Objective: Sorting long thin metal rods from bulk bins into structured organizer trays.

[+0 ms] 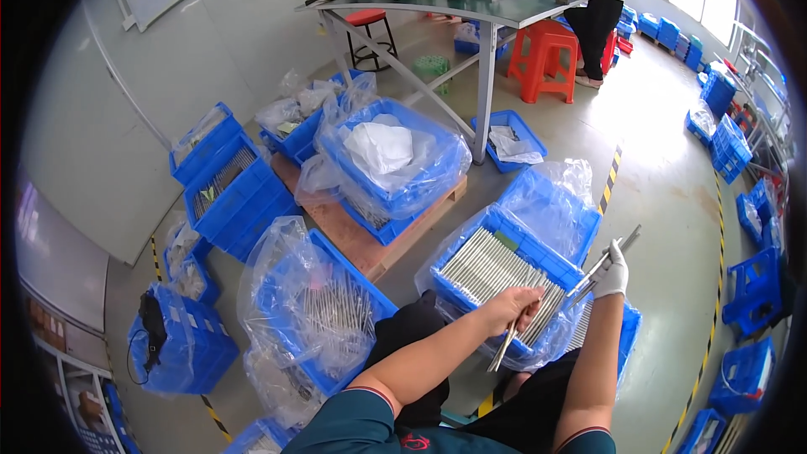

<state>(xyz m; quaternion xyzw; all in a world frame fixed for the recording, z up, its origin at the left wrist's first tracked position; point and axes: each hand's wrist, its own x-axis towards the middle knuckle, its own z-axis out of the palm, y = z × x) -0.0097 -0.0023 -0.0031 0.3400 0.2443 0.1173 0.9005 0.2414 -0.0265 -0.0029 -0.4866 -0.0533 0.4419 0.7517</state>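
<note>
My bare left hand is closed around a few thin metal rods, whose lower ends stick out below the fist. It is over the near edge of a blue crate lined with clear plastic, where many metal rods lie side by side in a row. To the right of that crate my right hand, in a white glove, grips a few more metal rods, held slanted. Some of the rods in the crate are hidden by my left hand and forearm.
Another plastic-lined crate of rods stands to my left. Beyond it, a bagged blue crate rests on a wooden pallet. A green-topped workbench holds instruments; a person stands beside it near red stools.
</note>
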